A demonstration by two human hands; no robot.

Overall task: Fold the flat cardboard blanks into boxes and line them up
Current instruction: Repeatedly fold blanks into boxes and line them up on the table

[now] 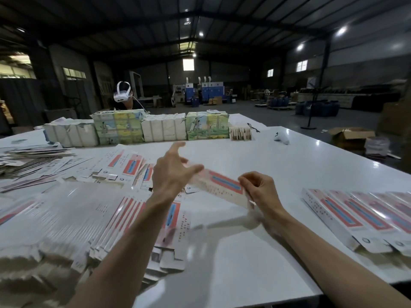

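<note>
Above table (244, 241), right hand (259, 188) pinches blank (222, 185), left hand (171, 172) splayed.

Headset wearer (124, 101) opp.; white controller (282, 138) on table (266, 165); carton (350, 135) rt.

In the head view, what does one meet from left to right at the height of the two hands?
A pile of flat white-and-red cardboard blanks → left hand → long white-and-red blank, lifted off the table → right hand → row of folded white-and-red cardboard boxes.

L hand (171, 172), R hand (259, 190), forearms (133, 230) bare
</note>
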